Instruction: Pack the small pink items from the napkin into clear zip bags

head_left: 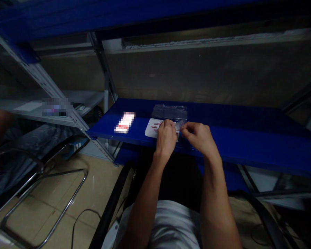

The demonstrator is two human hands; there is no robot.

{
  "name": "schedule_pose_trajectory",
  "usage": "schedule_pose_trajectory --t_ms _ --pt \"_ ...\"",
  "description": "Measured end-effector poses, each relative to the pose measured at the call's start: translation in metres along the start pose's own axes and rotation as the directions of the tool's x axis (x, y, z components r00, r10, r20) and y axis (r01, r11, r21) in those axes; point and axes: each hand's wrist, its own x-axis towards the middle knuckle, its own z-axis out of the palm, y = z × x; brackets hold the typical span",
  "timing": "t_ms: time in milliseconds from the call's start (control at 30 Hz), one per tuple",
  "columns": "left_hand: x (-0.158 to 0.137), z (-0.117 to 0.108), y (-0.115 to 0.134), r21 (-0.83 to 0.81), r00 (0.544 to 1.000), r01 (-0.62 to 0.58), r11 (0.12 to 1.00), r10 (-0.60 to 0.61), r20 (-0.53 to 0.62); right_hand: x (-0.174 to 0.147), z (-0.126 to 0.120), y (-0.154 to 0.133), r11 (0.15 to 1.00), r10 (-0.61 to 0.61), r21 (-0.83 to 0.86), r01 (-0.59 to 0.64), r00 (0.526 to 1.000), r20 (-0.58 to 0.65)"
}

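A white sheet (150,129) printed with small red and dark figures lies near the front edge of the blue shelf (248,141). Over its right part is my left hand (167,134), fingers curled down and closed, with the fingertips mostly hidden. Just to the right, my right hand (197,135) pinches the end of a small piece of clear plastic film (179,125) between thumb and forefinger. The film reaches across to the fingers of my left hand. Behind both hands a flat, clear plastic sheet or bag (169,112) rests on the shelf.
A bright, pixelated phone-shaped object (125,122) lies left of the sheet. Grey metal uprights (49,86) and another blue shelf (145,15) frame the place. At far left are another person's hand (0,126), a grey shelf (89,98) and a chrome chair frame (75,197).
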Motion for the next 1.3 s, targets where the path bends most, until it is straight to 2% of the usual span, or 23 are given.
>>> schedule_pose_trajectory --t_ms 67,167,300,367,500,567,633,733,800,867,933,1067,1200,1300 --pt "-0.001 -0.002 0.000 -0.018 1.000 0.001 1.000 -0.001 -0.004 0.000 0.004 -0.001 0.999 0.034 -0.011 -0.035 0.999 -0.026" --pt "-0.002 -0.007 0.004 -0.012 0.996 -0.086 0.996 0.086 0.034 0.002 0.010 -0.004 0.997 0.065 -0.035 -0.068 0.993 -0.097" --pt "-0.001 -0.011 0.008 -0.035 0.988 -0.147 0.989 0.148 0.042 0.004 0.010 -0.010 1.000 0.029 -0.004 -0.030 0.989 -0.148" --pt "0.000 -0.011 0.008 -0.127 0.992 -0.118 0.985 0.122 0.026 0.005 0.008 -0.011 1.000 0.008 0.012 -0.006 0.989 -0.147" --pt "0.003 -0.010 0.003 -0.354 0.995 0.011 0.935 0.026 0.097 0.004 0.005 -0.009 1.000 -0.024 0.017 0.026 0.990 -0.143" --pt "0.003 -0.010 0.002 -0.378 0.992 0.046 0.925 0.001 0.123 0.002 0.004 -0.007 1.000 -0.027 0.003 0.027 0.987 -0.157" --pt "0.003 -0.011 0.003 -0.307 0.991 0.039 0.951 0.003 0.134 0.001 0.003 -0.006 0.999 -0.025 -0.041 0.018 0.985 -0.172" --pt "0.002 -0.015 0.010 -0.073 0.994 -0.035 0.997 0.043 0.101 -0.001 0.003 -0.007 0.984 0.017 -0.171 -0.055 0.976 -0.218" --pt "0.000 -0.018 0.016 0.068 0.996 -0.074 0.995 0.070 0.060 -0.002 0.004 -0.009 0.963 0.052 -0.245 -0.115 0.966 -0.253" --pt "-0.001 -0.021 0.020 0.114 0.996 -0.081 0.990 0.078 0.035 -0.003 0.005 -0.010 0.958 0.054 -0.260 -0.120 0.967 -0.249" --pt "-0.001 -0.022 0.020 0.069 0.997 -0.066 0.995 0.064 0.037 -0.002 0.006 -0.009 0.975 0.012 -0.214 -0.056 0.979 -0.201" --pt "0.004 -0.023 0.009 -0.090 0.996 0.003 0.996 0.004 0.085 0.000 0.008 -0.006 0.996 -0.084 -0.019 0.082 0.993 -0.086" --pt "0.007 -0.025 0.000 -0.136 0.992 0.020 0.990 -0.003 0.129 0.002 0.008 -0.004 0.988 -0.113 0.111 0.112 0.994 0.003" --pt "0.008 -0.029 -0.003 -0.201 0.994 0.004 0.980 0.018 0.107 0.005 0.006 0.002 0.968 -0.117 0.229 0.100 0.991 0.065"
